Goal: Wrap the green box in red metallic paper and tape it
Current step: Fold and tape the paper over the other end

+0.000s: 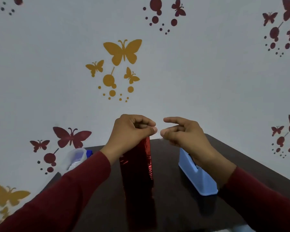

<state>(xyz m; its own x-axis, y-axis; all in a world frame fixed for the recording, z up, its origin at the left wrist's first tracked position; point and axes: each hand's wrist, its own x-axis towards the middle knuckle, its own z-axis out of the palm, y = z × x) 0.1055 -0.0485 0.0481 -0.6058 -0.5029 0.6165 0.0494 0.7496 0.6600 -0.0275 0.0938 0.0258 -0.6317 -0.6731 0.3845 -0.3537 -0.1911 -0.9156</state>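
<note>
- Dark brown, nearly black wood is what you get closest to the camera, that's the table (167, 210); two dark red sleeves come in from the bottom corners, the left sleeve (57, 193) running long across the frame, the right sleeve (264, 203) shorter
- standing upright in the middle of the table is the tall box (136, 178), already covered in shiny red metallic paper (132, 164); none of the green shows, so it's fully hidden under the wrap; the paper looks crinkled along the right edge
- just right of it, not touching, sits a light blue tape dispenser (197, 180); the right forearm crosses over part of it
- left hand (132, 131) is on top of the box, fingers curled in, pinching the top edge of the paper between thumb and fingertips
- right hand (181, 131) floats in the air right beside the left one, thumb and index held a little apart in a pincer shape; can't tell if there's a bit of clear tape between them, too faint to say
- further back on the left edge of the table there's a clear plastic container (75, 158) with something blue behind it
- behind everything, a pale wall (208, 72) with yellow and dark red butterfly stickers
</note>
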